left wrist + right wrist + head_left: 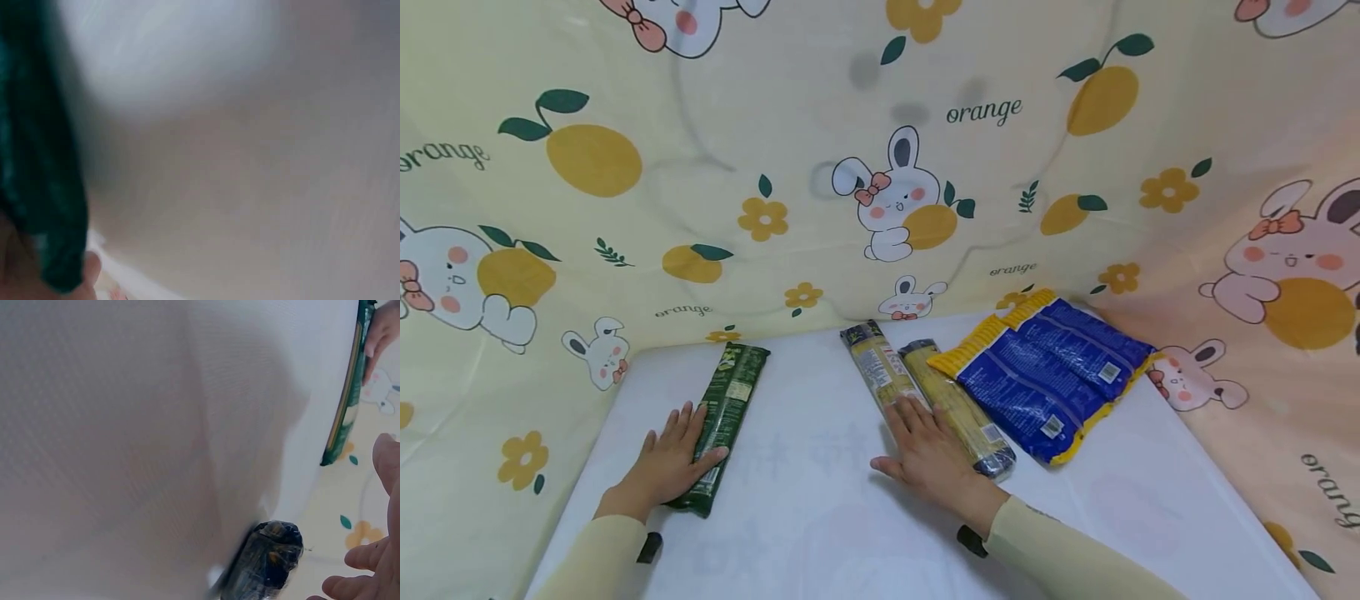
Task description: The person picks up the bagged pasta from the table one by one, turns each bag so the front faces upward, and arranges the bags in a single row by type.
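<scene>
On the left of the white table lies a long dark green packet (732, 417). My left hand (673, 454) rests on its near part, fingers straight and thumb stretched across it. In the left wrist view the packet (40, 150) is a blurred green shape. Two long clear packets of pale yellow sticks, like noodles, lie side by side right of the middle. My right hand (928, 450) lies over the near end of the left clear packet (880, 362), fingers straight and thumb spread; that end is hidden. Beside it, the other clear packet (966, 417) passes close by the hand.
Two blue and yellow bags (1052, 375) overlap at the back right, reaching the right clear packet. A cream curtain (820, 108) printed with rabbits and oranges hangs behind the white table (805, 467) and around its sides.
</scene>
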### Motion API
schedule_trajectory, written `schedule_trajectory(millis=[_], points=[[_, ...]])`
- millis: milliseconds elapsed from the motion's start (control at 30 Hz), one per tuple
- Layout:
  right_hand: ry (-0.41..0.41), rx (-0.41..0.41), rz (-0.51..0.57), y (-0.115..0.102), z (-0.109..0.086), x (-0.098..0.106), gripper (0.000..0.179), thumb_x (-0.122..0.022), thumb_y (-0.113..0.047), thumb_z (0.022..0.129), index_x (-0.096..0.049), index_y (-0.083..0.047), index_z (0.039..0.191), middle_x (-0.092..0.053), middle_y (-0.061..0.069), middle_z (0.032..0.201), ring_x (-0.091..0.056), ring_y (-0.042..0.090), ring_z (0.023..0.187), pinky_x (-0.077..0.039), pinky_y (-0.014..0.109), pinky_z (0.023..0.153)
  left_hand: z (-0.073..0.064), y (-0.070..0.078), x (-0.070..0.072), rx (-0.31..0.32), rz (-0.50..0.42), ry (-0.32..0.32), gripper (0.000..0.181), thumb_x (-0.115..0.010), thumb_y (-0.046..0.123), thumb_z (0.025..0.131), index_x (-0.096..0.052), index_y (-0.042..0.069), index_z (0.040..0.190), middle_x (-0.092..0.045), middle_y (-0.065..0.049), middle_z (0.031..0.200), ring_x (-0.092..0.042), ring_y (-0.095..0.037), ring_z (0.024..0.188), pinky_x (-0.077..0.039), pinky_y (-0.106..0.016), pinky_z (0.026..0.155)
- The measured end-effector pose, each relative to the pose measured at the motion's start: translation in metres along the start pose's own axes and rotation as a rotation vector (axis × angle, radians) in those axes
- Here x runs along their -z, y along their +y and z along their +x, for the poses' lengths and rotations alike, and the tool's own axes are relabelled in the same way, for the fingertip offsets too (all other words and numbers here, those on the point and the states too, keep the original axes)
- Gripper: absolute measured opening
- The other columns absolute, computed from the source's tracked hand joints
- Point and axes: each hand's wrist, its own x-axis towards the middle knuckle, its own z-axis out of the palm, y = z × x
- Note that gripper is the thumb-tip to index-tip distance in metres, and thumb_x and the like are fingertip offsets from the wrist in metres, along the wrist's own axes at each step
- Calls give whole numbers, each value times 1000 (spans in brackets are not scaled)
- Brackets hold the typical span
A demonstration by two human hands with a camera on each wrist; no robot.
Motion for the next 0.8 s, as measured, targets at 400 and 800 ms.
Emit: schedule_trajectory(millis=[400, 800], points=[[-21, -9, 12, -3, -3, 3, 88, -59, -63, 101, -38, -3, 162, -35, 22, 168, -33, 41, 156, -28, 68, 122, 8, 117, -40, -35, -170, -60, 94, -34, 58, 111, -1, -13, 163, 13, -30, 172, 13, -48, 160, -2, -67, 127], [-96, 113, -32, -27, -34, -8, 81, -52, -64, 103, -43, -8, 161, -37, 14, 169, -33, 33, 158, -31, 66, 121, -18, 190, -58, -208, -82, -107, 80, -42, 48, 112, -20, -10, 163, -9, -30, 173, -5, -46, 162, -17, -67, 126]])
